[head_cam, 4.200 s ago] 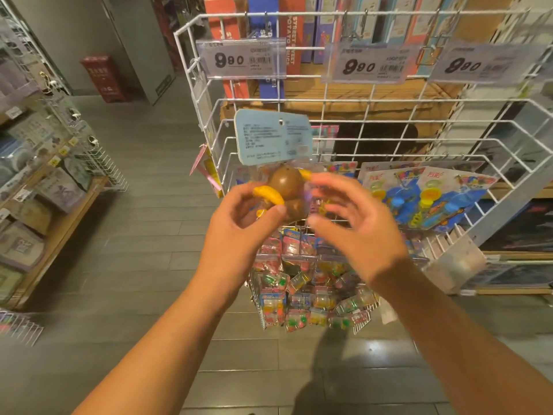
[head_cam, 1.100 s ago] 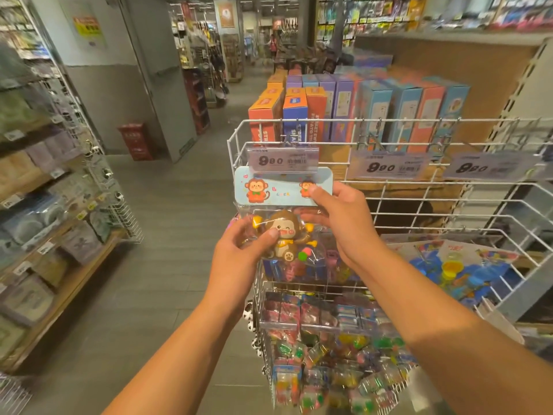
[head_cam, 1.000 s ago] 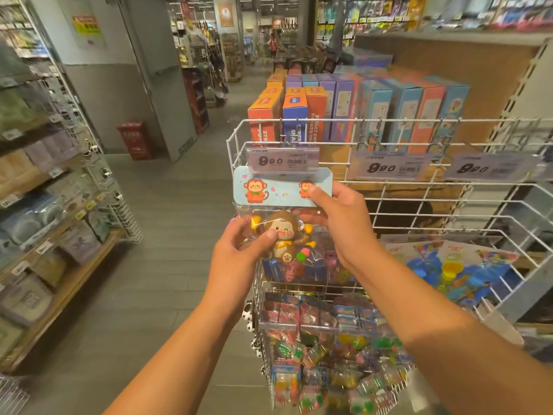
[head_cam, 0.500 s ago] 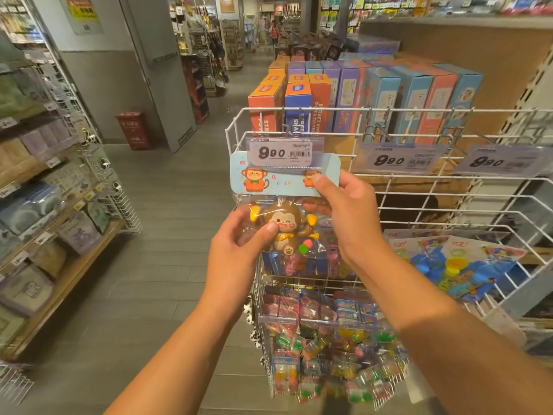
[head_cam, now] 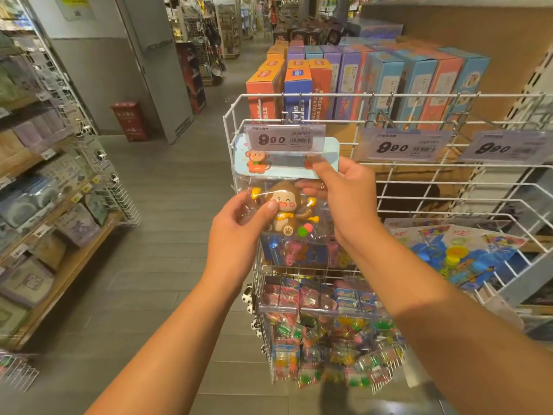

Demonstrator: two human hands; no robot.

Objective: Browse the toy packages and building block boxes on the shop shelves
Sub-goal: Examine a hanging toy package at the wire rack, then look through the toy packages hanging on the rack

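I am holding the monkey toy package [head_cam: 285, 187] up against the wire rack [head_cam: 449, 187], just under the 9.90 price tag [head_cam: 284, 139] at twelve o'clock. My left hand [head_cam: 236, 235] is pinching the clear bag, thumb on the monkey; my right hand [head_cam: 344, 196] is pinching the card header. It looks light and crinkly, its film probably slippery, so the stiff header seems the surer hold.

Two bare forearms, no sleeves, unadorned hands [head_cam: 236, 232]
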